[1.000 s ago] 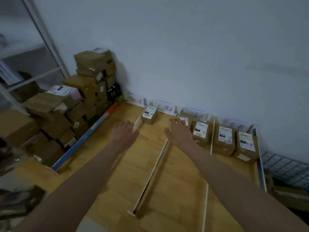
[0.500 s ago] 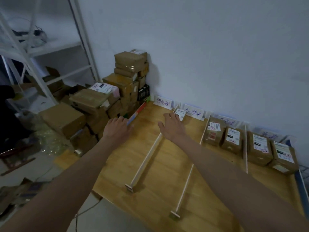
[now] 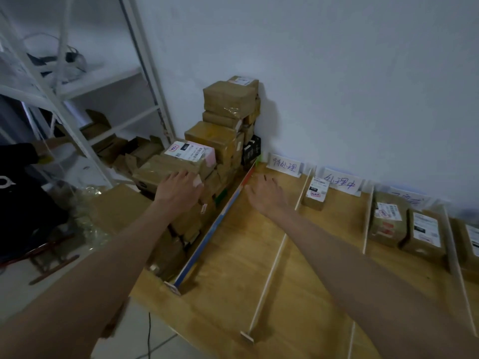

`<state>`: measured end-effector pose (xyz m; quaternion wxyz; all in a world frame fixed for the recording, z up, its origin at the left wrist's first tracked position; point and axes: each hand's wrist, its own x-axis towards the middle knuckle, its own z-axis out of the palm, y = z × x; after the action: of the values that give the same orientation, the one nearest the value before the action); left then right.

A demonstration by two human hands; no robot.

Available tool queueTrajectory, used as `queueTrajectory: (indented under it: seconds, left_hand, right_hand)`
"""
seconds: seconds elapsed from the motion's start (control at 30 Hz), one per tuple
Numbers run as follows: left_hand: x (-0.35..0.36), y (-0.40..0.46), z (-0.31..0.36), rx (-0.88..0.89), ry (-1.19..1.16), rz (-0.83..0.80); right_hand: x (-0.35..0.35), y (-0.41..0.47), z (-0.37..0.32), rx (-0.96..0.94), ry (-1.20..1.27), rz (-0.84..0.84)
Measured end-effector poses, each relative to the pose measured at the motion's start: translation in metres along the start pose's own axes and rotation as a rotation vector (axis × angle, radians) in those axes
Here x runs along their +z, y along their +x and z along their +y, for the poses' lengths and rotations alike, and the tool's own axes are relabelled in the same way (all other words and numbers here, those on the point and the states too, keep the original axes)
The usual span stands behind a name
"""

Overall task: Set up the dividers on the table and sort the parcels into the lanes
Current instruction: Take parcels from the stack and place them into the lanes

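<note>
rightmost parcel [image 3: 473, 242] cut by frame edge, third label [image 3: 408, 199] blurred

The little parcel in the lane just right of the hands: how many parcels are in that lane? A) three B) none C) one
C, since only one small parcel sits between the two dividers there, below the sign by the wall; the right hand hovers over the next lane to the left, which holds no parcel.

Left hand [image 3: 178, 187] flat on parcel pile [image 3: 220, 141]; right hand [image 3: 264, 194] open above table [image 3: 233, 281] beside coloured divider [image 3: 217, 224].
</note>
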<state>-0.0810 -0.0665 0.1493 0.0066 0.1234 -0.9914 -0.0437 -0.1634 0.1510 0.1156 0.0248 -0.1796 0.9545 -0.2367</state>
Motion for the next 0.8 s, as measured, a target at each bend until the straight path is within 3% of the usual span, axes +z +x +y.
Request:
queueTrajectory:
  seconds: [0.3, 0.53, 0.67, 0.8]
  left_hand:
    - [-0.014, 0.055, -0.094, -0.117, 0.022, -0.017]
    - [-0.011, 0.090, -0.149, -0.157, -0.089, -0.199]
    - [-0.005, 0.103, -0.166, -0.195, -0.353, -0.248]
    - [-0.003, 0.101, -0.172, -0.118, -0.419, -0.247]
  right_hand:
    - [0.057, 0.058, -0.081, 0.131, 0.210, -0.202]
    - [0.081, 0.071, -0.140, 0.239, 0.458, -0.352]
    - [0.094, 0.068, -0.160, 0.334, 0.573, -0.302]
    - [0.097, 0.066, -0.168, 0.425, 0.650, -0.263]
